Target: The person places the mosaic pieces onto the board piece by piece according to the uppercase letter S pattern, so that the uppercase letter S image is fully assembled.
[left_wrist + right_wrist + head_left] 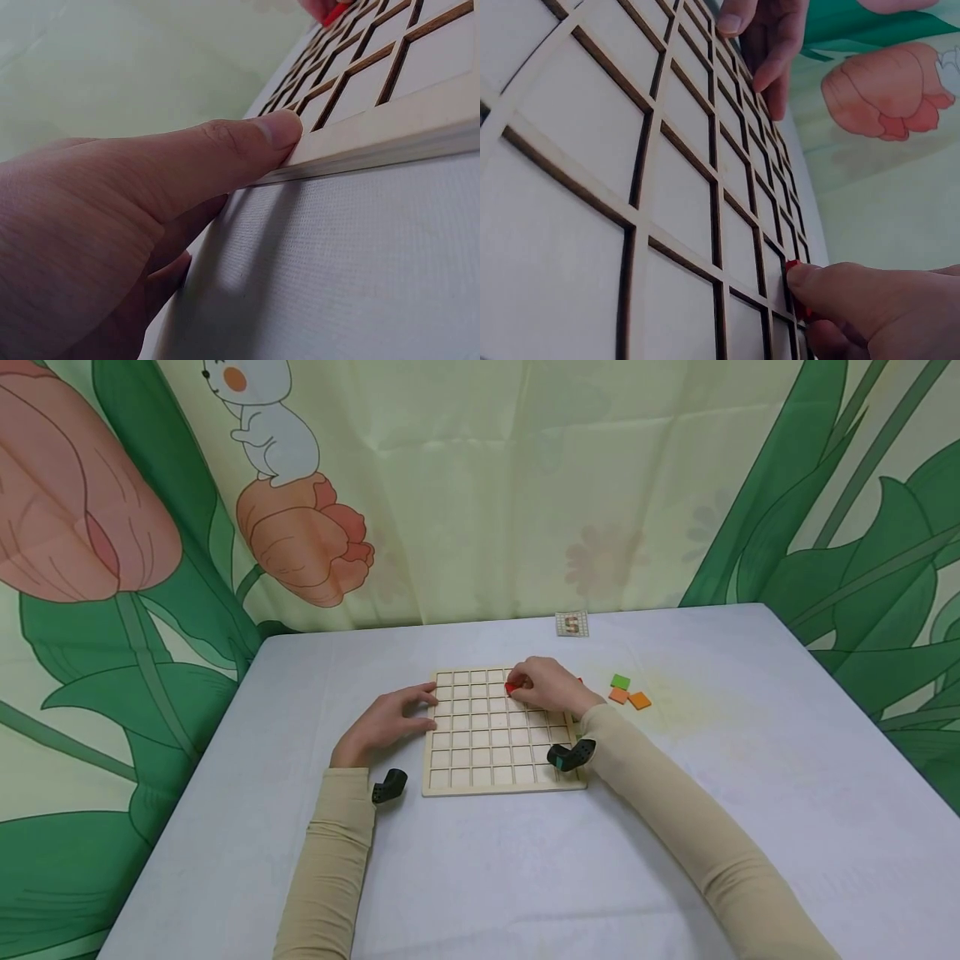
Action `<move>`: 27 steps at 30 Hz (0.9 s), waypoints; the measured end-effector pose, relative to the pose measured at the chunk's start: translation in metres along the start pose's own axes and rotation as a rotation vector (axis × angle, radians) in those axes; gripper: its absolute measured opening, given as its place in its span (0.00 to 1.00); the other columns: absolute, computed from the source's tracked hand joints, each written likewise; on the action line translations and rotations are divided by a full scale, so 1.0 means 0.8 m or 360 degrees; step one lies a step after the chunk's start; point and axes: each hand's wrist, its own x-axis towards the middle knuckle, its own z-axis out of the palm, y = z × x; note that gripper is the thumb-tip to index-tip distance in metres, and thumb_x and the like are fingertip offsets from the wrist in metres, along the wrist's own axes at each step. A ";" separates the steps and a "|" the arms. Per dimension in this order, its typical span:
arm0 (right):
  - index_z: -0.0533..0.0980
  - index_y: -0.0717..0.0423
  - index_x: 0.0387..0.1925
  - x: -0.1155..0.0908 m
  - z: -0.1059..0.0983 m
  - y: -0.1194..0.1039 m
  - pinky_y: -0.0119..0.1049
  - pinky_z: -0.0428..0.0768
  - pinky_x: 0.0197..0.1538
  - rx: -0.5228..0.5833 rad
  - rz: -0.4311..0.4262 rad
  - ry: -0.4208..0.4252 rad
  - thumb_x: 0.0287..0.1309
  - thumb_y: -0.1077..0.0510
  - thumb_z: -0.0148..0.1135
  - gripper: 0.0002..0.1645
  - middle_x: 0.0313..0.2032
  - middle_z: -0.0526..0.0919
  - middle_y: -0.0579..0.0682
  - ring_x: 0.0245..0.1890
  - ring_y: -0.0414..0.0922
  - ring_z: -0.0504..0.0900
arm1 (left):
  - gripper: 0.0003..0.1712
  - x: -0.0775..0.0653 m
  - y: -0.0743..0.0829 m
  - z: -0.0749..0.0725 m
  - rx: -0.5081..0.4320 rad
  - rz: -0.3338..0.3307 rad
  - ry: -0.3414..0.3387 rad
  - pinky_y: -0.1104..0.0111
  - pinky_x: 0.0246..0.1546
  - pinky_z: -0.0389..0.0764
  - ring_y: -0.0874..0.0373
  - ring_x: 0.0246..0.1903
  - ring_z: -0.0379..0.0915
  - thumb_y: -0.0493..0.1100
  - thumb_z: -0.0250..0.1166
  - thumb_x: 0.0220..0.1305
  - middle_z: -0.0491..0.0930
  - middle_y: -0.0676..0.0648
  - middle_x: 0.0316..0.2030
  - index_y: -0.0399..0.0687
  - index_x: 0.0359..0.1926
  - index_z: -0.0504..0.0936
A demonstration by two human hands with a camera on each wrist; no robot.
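A square wooden grid board (502, 792) lies flat on the white-covered table. At its far edge, right of the middle, my right hand (551, 685) pinches a small red tile (512, 688) between thumb and fingers. The right wrist view has this red tile (799, 291) right at a cell of the grid, partly covered by the thumb. My left hand (390, 717) rests against the board's left edge, fingers spread and relaxed. In the left wrist view, its thumb (255, 142) touches the raised rim.
Right of the board lie a green tile (620, 681) and two orange tiles (618, 695) (640, 700). A bit of red (580, 680) peeks out behind the right hand. A small patterned card (572, 624) lies near the table's back edge, before a printed curtain (480, 527).
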 end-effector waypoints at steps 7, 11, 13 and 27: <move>0.81 0.64 0.46 0.003 0.001 -0.002 0.45 0.79 0.50 -0.0008 0.0019 0.0056 0.61 0.60 0.65 0.14 0.40 0.84 0.56 0.43 0.51 0.80 | 0.20 0.002 -0.005 0.000 -0.0007 0.0014 0.0000 0.57 0.71 0.56 0.55 0.71 0.54 0.46 0.72 0.59 0.66 0.53 0.69 0.48 0.52 0.81; 0.81 0.64 0.46 0.003 0.002 -0.003 0.45 0.79 0.50 -0.0013 0.0021 0.0065 0.61 0.60 0.64 0.14 0.40 0.84 0.56 0.43 0.51 0.80 | 0.20 0.003 -0.009 0.001 -0.0006 0.0016 0.0009 0.58 0.70 0.56 0.55 0.71 0.54 0.46 0.72 0.59 0.66 0.54 0.69 0.49 0.51 0.81; 0.81 0.63 0.45 0.003 0.003 -0.003 0.45 0.79 0.50 -0.0004 0.0020 0.0076 0.61 0.60 0.64 0.13 0.40 0.85 0.56 0.43 0.51 0.81 | 0.19 0.003 -0.009 0.001 -0.0005 0.0016 0.0012 0.58 0.70 0.56 0.55 0.71 0.55 0.46 0.72 0.59 0.67 0.54 0.69 0.49 0.51 0.81; 0.82 0.61 0.43 0.003 0.008 -0.002 0.43 0.79 0.47 0.0034 0.0050 0.0128 0.61 0.60 0.64 0.10 0.38 0.84 0.53 0.40 0.48 0.80 | 0.19 0.004 -0.009 0.000 -0.0006 0.0014 0.0005 0.58 0.70 0.56 0.55 0.71 0.55 0.47 0.72 0.59 0.67 0.55 0.69 0.49 0.51 0.81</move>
